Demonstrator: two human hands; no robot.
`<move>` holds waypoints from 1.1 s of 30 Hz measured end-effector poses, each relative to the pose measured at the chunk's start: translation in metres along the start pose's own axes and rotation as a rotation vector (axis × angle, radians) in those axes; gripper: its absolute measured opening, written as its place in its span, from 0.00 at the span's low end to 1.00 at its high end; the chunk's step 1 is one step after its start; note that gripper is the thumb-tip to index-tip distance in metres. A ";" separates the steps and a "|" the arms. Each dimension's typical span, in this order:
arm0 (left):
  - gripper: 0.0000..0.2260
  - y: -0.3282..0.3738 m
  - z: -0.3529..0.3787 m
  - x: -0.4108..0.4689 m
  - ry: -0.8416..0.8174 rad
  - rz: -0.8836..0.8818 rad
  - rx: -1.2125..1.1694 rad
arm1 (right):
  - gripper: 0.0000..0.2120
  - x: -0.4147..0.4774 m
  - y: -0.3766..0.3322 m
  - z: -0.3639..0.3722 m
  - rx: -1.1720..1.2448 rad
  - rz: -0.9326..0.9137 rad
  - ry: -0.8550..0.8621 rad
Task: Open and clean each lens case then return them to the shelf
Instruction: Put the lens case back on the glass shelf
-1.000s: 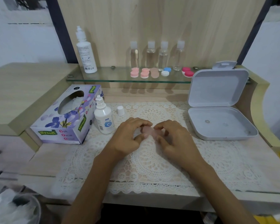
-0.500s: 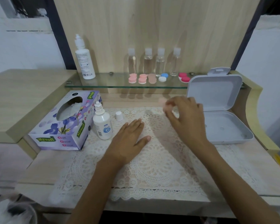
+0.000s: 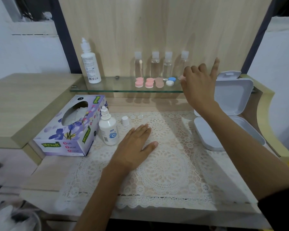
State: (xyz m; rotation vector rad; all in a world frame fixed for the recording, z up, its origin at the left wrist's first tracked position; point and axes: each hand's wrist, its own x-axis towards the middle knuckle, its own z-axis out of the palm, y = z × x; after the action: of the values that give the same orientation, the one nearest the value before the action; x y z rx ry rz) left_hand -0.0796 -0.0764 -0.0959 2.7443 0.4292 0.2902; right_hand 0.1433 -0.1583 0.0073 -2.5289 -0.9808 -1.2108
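At a wooden dressing desk, a person's right hand [image 3: 198, 84] is stretched up to the right end of the glass shelf [image 3: 107, 89], fingers curled and one finger cocked upward. A sliver of pale pink [image 3: 182, 78] shows at the thumb side. Whether the fingers pinch a case there or merely cover one lying on the glass, I cannot tell from where I stand.

The left hand [image 3: 135, 144] lies flat on the lace mat [image 3: 165, 172], fingers straight and holding nothing, likely as a brace for the long reach.

Four lens cases sit in a row on the shelf, apparently so each goes back to its own place: two pink cases [image 3: 139, 82], a beige case [image 3: 159, 81] and a blue-and-white case [image 3: 170, 81], all in front of four clear bottles [image 3: 155, 65].

The cleaning kit stays close at hand: a small solution bottle [image 3: 108, 129] (uncapped, its white cap [image 3: 125, 120] standing just beside it) and a tissue box [image 3: 70, 127]. A white hinged box [image 3: 227, 104] stands open at the right.
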 end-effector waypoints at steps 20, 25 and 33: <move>0.28 0.001 0.000 -0.001 0.025 0.009 -0.015 | 0.15 0.017 0.012 -0.006 0.062 -0.003 -0.226; 0.28 0.000 0.000 0.000 0.019 0.006 -0.009 | 0.15 0.035 0.020 -0.014 0.005 0.011 -0.501; 0.28 -0.002 0.002 -0.001 0.018 0.004 -0.013 | 0.10 0.040 0.018 -0.005 -0.029 0.022 -0.478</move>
State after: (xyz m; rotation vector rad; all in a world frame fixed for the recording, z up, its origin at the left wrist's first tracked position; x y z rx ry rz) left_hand -0.0802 -0.0755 -0.0980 2.7325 0.4246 0.3174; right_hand 0.1695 -0.1543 0.0422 -2.9102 -1.0217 -0.6215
